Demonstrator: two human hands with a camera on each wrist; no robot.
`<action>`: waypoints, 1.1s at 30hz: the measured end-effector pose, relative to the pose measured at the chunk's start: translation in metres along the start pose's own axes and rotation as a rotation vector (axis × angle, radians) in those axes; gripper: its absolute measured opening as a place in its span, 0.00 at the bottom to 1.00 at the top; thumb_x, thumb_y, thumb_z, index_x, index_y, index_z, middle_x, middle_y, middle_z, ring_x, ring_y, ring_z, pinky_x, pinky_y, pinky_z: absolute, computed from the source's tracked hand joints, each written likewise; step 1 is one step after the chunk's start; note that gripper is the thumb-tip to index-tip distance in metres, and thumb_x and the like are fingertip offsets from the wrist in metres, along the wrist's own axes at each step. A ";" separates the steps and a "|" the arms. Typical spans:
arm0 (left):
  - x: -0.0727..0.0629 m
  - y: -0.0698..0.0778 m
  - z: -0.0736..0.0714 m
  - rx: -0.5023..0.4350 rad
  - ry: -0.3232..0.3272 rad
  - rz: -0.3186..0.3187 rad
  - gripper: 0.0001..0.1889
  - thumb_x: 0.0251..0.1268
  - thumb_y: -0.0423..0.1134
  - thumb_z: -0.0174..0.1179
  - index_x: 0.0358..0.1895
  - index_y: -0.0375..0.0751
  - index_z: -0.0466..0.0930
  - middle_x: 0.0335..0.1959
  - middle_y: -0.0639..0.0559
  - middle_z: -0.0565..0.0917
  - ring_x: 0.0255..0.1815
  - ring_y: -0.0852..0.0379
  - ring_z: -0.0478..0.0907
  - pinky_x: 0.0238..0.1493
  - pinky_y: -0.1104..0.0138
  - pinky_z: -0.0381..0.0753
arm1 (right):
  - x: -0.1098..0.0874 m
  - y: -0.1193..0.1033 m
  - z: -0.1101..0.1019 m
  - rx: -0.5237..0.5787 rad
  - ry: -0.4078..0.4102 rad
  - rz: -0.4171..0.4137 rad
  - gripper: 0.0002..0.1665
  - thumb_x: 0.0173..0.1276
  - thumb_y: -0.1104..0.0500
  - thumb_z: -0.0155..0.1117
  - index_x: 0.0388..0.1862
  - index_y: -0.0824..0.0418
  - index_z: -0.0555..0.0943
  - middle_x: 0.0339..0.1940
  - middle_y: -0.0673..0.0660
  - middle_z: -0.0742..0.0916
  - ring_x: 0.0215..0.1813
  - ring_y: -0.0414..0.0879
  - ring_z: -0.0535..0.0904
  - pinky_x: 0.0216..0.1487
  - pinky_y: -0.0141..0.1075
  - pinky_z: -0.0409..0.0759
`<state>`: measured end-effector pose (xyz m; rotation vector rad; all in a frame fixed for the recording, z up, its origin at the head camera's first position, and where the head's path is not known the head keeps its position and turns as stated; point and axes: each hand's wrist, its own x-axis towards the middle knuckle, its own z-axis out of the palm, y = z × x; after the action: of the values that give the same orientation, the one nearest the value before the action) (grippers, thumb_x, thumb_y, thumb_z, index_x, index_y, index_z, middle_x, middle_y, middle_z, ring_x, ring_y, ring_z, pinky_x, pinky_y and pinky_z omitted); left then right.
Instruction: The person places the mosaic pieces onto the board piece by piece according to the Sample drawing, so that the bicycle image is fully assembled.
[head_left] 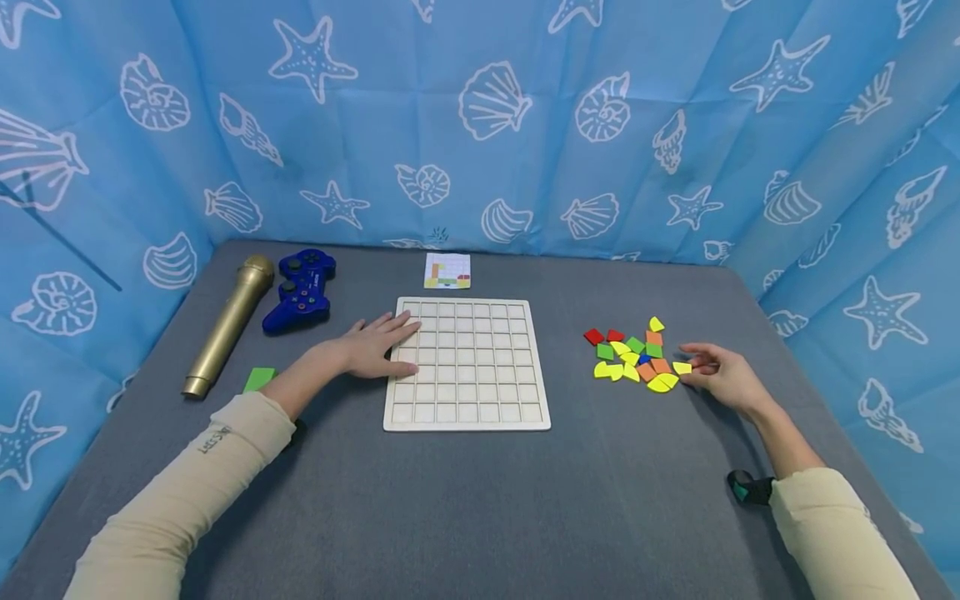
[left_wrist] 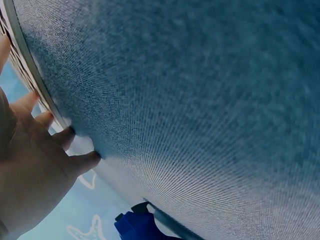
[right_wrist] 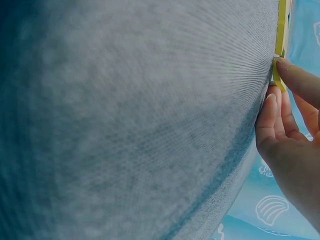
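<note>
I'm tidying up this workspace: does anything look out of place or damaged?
Perhaps the gold microphone and blue game controller, left of the grid board: they seem unrelated to it and the colored tiles. No visible damage.

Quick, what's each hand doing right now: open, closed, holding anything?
Left hand: open, fingers spread on the left side of the grid board.
Right hand: pinching a yellow piece.

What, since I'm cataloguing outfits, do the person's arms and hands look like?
The left sleeve and right sleeve are cream, the left bearing dark lettering. A black, green-patched device sits by the right cuff. The left hand and right hand are gloveless.
</note>
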<state>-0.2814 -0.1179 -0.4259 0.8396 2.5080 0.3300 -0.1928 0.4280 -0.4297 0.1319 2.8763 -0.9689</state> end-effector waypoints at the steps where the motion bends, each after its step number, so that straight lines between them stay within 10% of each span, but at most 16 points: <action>1: 0.000 0.000 0.000 -0.003 0.000 0.000 0.46 0.66 0.67 0.48 0.78 0.48 0.39 0.77 0.45 0.38 0.75 0.41 0.33 0.66 0.38 0.33 | 0.000 0.000 0.000 0.002 0.001 0.003 0.31 0.66 0.65 0.64 0.65 0.73 0.67 0.47 0.68 0.75 0.45 0.59 0.73 0.31 0.33 0.76; 17: 0.004 -0.004 0.001 0.005 -0.010 -0.002 0.47 0.64 0.70 0.45 0.78 0.49 0.38 0.77 0.46 0.37 0.75 0.42 0.33 0.66 0.39 0.34 | 0.004 -0.012 0.000 -0.006 0.035 0.050 0.24 0.70 0.59 0.61 0.58 0.74 0.73 0.42 0.66 0.79 0.37 0.51 0.77 0.30 0.32 0.77; 33: 0.002 -0.002 0.000 0.018 -0.014 -0.013 0.47 0.64 0.70 0.45 0.78 0.50 0.38 0.77 0.47 0.37 0.76 0.43 0.33 0.67 0.39 0.34 | 0.016 -0.048 -0.003 0.282 -0.034 0.013 0.33 0.71 0.49 0.59 0.60 0.73 0.65 0.48 0.68 0.84 0.41 0.47 0.85 0.47 0.42 0.80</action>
<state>-0.2837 -0.1185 -0.4268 0.8290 2.5061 0.2968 -0.2143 0.3931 -0.4005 0.1541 2.6893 -1.3545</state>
